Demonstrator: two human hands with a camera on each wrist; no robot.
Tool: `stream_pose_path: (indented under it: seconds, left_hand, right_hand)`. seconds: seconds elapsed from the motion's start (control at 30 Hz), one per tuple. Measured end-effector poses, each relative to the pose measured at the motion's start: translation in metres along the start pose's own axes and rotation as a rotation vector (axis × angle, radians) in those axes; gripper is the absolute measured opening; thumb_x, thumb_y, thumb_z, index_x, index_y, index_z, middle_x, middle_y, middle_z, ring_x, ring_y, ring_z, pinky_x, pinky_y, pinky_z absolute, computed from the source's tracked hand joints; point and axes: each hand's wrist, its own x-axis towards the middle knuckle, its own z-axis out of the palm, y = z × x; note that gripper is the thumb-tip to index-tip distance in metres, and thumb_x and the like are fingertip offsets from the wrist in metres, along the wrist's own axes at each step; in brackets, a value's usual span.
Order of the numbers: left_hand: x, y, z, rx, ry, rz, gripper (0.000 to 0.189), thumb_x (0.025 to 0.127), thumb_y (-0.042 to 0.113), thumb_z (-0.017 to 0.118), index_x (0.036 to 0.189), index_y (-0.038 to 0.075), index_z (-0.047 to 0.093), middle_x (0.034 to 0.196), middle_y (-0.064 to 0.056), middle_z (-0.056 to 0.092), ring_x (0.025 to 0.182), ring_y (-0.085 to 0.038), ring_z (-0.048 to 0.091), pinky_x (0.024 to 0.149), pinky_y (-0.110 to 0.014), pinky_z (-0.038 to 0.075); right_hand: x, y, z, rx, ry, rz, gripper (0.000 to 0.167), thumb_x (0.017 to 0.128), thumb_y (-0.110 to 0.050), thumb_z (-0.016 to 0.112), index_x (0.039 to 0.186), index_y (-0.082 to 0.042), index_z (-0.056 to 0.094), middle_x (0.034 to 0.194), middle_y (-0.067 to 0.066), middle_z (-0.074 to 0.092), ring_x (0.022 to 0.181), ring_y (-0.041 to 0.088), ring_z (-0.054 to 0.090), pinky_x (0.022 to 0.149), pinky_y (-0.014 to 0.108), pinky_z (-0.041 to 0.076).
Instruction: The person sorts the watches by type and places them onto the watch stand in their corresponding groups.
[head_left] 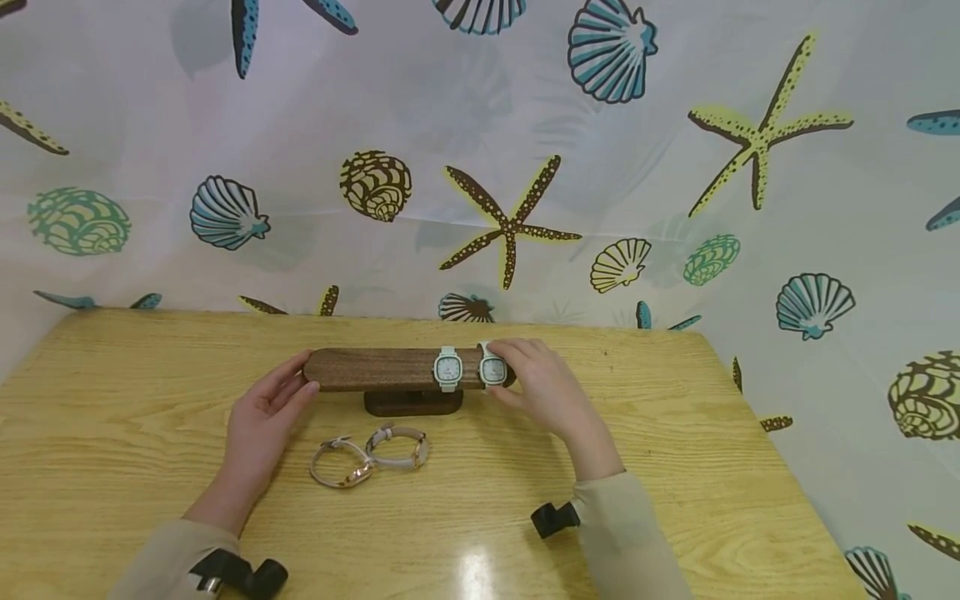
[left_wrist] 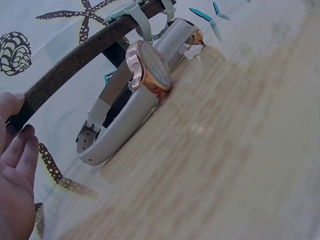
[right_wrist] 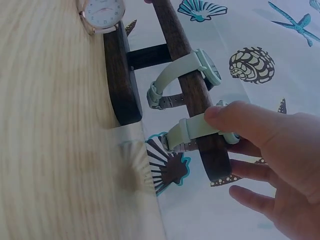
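A dark wooden watch stand [head_left: 375, 369] has a long bar raised on a short base. Two pale mint watches hang round its right half: an inner watch [head_left: 447, 369] and an outer watch [head_left: 492, 370] near the right end. My left hand [head_left: 258, 425] grips the bar's left end between thumb and fingers. With thumb and fingers, my right hand [head_left: 543, 387] holds the outer watch; in the right wrist view the thumb presses on its strap [right_wrist: 200, 126]. In front of the stand lie two buckled watches with rose-gold cases, a left one [head_left: 341, 463] and a right one [head_left: 399, 447].
Everything stands on a light wooden table [head_left: 675, 500]. Behind it hangs a white cloth [head_left: 315, 108] printed with shells and starfish. The two loose watches touch or nearly touch each other, close to the stand's base [head_left: 412, 404].
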Motion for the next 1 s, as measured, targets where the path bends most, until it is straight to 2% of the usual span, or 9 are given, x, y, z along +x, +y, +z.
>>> stream_pose_path:
  seconds: [0.33,0.57,1.0]
  left_hand:
    - [-0.001,0.003,-0.001,-0.019,0.004,-0.009,0.049,0.094,0.015,0.063,0.139,0.005,0.049,0.142,-0.007,0.047,0.116,0.0,0.052,0.089,-0.012,0.046]
    - [-0.002,0.006,0.0,-0.002,0.001,0.003,0.049,0.094,0.015,0.063,0.139,0.004,0.049,0.142,-0.011,0.046,0.117,-0.002,0.052,0.088,-0.012,0.046]
    - [-0.001,0.002,0.0,-0.005,0.009,0.003,0.048,0.093,0.016,0.064,0.139,0.006,0.05,0.141,-0.009,0.048,0.116,-0.001,0.053,0.088,-0.013,0.047]
  right_hand:
    - [0.004,-0.007,0.012,-0.022,0.04,-0.013,0.056,0.089,-0.031,0.07,0.136,-0.007,0.051,0.134,0.008,0.054,0.122,0.028,0.048,0.101,0.046,0.042]
    - [0.005,-0.011,0.013,0.023,0.005,0.036,0.057,0.092,-0.033,0.066,0.141,-0.011,0.047,0.138,0.005,0.051,0.125,0.025,0.044,0.102,0.046,0.039]
    - [0.005,-0.009,0.01,0.108,-0.028,0.064,0.062,0.09,-0.034,0.068,0.142,-0.009,0.044,0.14,0.007,0.049,0.128,0.025,0.042,0.109,0.041,0.032]
